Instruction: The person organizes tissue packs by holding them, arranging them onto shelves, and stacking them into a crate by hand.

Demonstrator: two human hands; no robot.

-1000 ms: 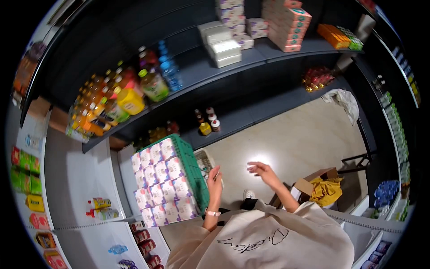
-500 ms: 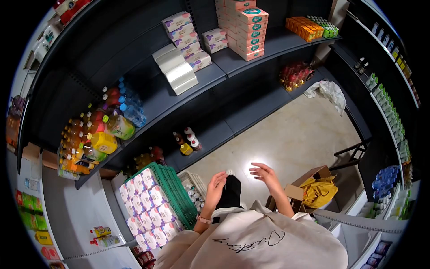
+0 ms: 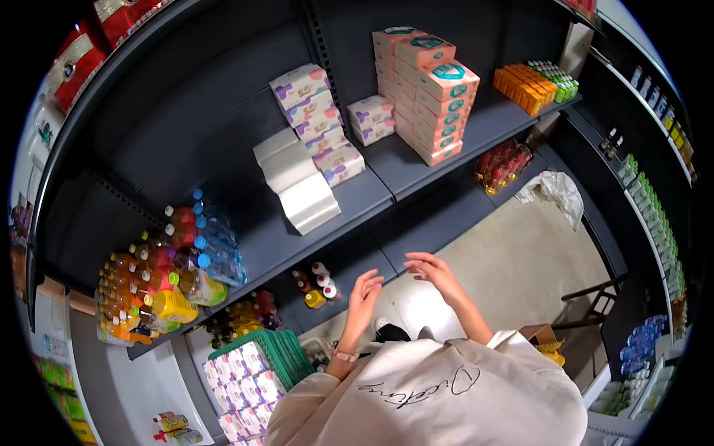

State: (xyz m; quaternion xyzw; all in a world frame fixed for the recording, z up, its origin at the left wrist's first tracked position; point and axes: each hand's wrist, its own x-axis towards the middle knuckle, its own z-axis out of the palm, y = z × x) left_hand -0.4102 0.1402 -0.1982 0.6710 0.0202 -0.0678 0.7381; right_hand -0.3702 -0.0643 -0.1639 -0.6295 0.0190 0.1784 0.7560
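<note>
Head view, only view. Left hand (image 3: 362,299) and right hand (image 3: 439,276) both raised in front of the body, apart from each other. Fingers on both released: spread a little, loosely bent, nothing grasped, no contact with any object seen. Pale band (image 3: 346,356) on the left wrist.

Nearest goods, as judged from the view: white-wrapped packs (image 3: 305,186) and printed tissue packs (image 3: 320,126), on the dark upper shelf (image 3: 379,160). Both groups lie ahead of the fingers and to the left; left hand nearer. White-wrapped packs: stepped row, its long axis running from the back of the shelf toward the front edge, angled slightly toward the left hand. Printed tissue packs: stepped pile, directly right of the white-wrapped packs. True depth between hand and shelf edge: cannot tell.

Pink tissue boxes (image 3: 439,97) stacked farther right on the same shelf, ahead of the right hand; two more printed packs (image 3: 370,120) stand between.

Below, small bottles (image 3: 321,284) on the lower shelf (image 3: 405,238), just left of the left hand in the view. Green crate (image 3: 286,359) lower left, with a block of similar printed packs (image 3: 242,386) at its near side; left hand again nearer.
</note>
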